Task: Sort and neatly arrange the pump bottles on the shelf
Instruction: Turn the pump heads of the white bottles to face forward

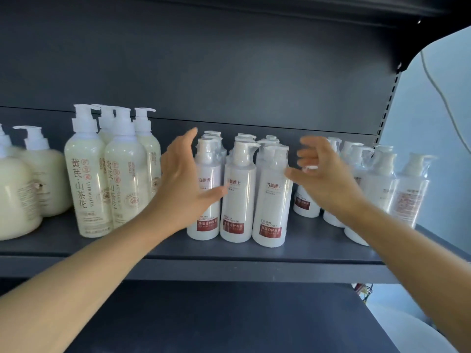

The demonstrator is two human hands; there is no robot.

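Observation:
On the dark shelf (229, 253) stands a tight block of white conditioner pump bottles (238, 200) with red labels, several rows deep. My left hand (182, 182) is spread flat at the block's left side, its thumb across the front-left bottle. At the block's right side my right hand (323, 174) hovers with fingers loosely bent, holding nothing. Tall cream bottles (88, 179) with brown lettering stand to the left, and round cream bottles (15, 194) at the far left. More white bottles (377, 184) cluster loosely on the right, partly hidden by my right hand.
A dark back panel (229, 72) and an upper shelf close the space above. A lower dark shelf (229, 322) lies below. The slotted upright (387, 108) marks the right end of the shelf, with a pale wall and a cable beyond.

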